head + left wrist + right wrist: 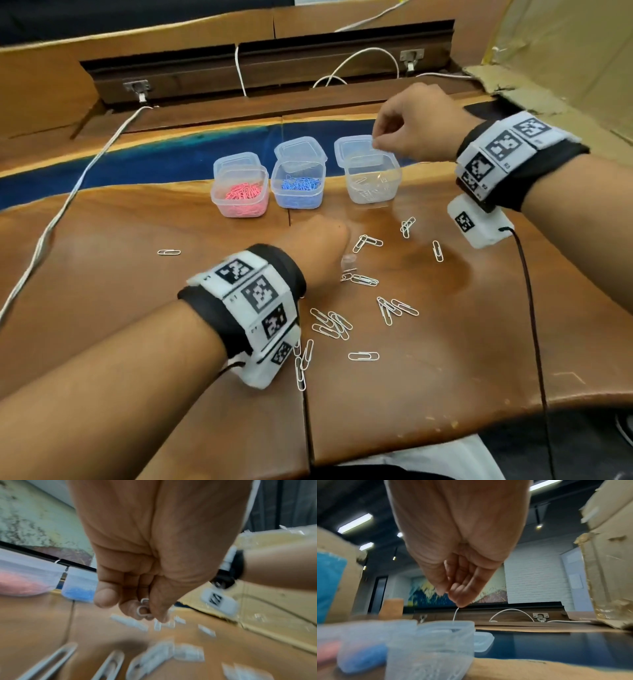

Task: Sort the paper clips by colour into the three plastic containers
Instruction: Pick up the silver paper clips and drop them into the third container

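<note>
Above the clear container (373,181) of white clips, the right hand (416,125) is held with fingertips pinched together, nothing discernible between them, while white paper clips (143,608) are gripped in the curled left hand (313,248) over the scattered clips (363,356) on the table (479,342).

White brick wall (530,577), mural (426,592), ceiling lights (355,523), wooden table (479,342).

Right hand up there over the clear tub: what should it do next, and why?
Probably let go. The right hand hovers above the right container, the one holding white clips, with its fingertips pinched together; whether they hold a clip is too small to tell. The loose clips on the table are all white, and the left hand already grips several white clips.
</note>
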`<act>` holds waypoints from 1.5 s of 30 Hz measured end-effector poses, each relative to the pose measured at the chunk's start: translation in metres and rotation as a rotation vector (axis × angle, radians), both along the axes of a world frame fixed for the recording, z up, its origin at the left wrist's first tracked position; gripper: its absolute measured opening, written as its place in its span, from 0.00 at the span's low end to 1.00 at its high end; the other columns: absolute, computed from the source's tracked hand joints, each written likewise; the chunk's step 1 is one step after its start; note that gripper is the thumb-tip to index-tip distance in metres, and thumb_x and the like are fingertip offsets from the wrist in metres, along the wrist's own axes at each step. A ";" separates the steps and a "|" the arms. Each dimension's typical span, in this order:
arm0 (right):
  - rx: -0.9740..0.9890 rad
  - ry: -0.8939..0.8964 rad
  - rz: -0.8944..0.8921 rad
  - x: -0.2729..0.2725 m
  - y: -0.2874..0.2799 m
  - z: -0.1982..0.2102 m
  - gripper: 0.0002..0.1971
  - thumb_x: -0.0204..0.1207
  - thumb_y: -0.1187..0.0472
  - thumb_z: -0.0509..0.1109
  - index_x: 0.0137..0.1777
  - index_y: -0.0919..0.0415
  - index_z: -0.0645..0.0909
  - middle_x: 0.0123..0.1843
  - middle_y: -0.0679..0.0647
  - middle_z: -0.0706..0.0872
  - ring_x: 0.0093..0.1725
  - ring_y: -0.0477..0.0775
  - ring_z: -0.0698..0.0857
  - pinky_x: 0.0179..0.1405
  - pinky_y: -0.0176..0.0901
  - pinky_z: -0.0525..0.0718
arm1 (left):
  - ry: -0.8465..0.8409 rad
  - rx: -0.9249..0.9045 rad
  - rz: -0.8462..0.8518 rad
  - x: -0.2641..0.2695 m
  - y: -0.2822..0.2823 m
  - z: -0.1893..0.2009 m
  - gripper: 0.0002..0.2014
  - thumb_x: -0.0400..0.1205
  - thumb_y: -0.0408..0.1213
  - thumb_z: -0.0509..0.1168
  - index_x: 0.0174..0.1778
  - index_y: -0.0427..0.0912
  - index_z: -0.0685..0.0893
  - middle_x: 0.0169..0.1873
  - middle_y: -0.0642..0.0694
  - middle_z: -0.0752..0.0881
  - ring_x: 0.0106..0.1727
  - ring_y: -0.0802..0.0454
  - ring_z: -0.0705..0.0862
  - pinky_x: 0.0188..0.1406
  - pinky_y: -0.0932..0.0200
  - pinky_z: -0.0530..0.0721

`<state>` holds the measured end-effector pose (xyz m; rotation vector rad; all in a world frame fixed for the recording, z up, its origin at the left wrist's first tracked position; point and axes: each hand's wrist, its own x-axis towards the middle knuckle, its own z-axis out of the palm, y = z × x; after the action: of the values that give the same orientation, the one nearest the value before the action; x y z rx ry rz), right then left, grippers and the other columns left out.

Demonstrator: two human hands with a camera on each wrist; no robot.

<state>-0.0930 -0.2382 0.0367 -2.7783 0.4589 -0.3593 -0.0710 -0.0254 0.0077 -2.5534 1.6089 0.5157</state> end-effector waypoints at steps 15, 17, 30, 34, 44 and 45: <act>0.261 0.502 0.023 -0.098 0.004 -0.044 0.24 0.65 0.66 0.81 0.60 0.56 0.77 0.41 0.47 0.87 0.38 0.53 0.88 0.35 0.40 0.83 | -0.113 -0.265 0.040 0.049 -0.132 0.026 0.13 0.77 0.44 0.72 0.50 0.38 0.88 0.48 0.42 0.88 0.49 0.42 0.86 0.44 0.52 0.84; 0.213 0.437 0.045 -0.092 0.005 -0.047 0.26 0.66 0.66 0.80 0.63 0.55 0.78 0.47 0.48 0.85 0.37 0.50 0.86 0.38 0.41 0.83 | -0.107 -0.330 0.036 0.044 -0.123 0.029 0.10 0.78 0.42 0.70 0.50 0.39 0.88 0.47 0.43 0.87 0.49 0.43 0.85 0.43 0.54 0.81; 0.032 0.470 0.194 -0.065 0.008 -0.045 0.04 0.73 0.58 0.76 0.40 0.51 0.82 0.41 0.50 0.86 0.40 0.53 0.84 0.40 0.45 0.81 | -0.084 -0.011 0.082 0.008 -0.021 0.001 0.22 0.74 0.58 0.70 0.58 0.47 0.84 0.54 0.47 0.86 0.51 0.49 0.82 0.43 0.56 0.75; -0.004 0.499 0.162 -0.065 0.014 -0.049 0.04 0.78 0.59 0.70 0.44 0.59 0.81 0.41 0.52 0.83 0.40 0.53 0.78 0.37 0.43 0.71 | 0.020 0.090 0.040 0.005 -0.018 0.000 0.33 0.68 0.60 0.74 0.67 0.49 0.79 0.60 0.47 0.83 0.60 0.46 0.81 0.47 0.56 0.75; 0.111 0.441 0.159 -0.077 0.031 -0.044 0.06 0.78 0.58 0.71 0.44 0.59 0.82 0.35 0.50 0.86 0.35 0.53 0.84 0.38 0.46 0.83 | -0.021 -0.077 -0.069 0.005 -0.006 -0.013 0.07 0.76 0.42 0.72 0.48 0.46 0.87 0.46 0.46 0.88 0.46 0.46 0.84 0.40 0.57 0.76; 0.196 0.426 0.135 -0.076 0.032 -0.044 0.04 0.78 0.59 0.71 0.44 0.59 0.82 0.35 0.50 0.87 0.32 0.52 0.85 0.36 0.45 0.85 | -0.014 -0.063 -0.072 0.006 -0.006 -0.013 0.05 0.77 0.42 0.72 0.45 0.47 0.86 0.44 0.47 0.86 0.45 0.46 0.83 0.39 0.58 0.76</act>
<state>-0.1691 -0.2061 -0.0071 -2.6655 0.3723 0.3005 -0.0648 -0.0313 -0.0052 -2.5251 1.7320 0.4471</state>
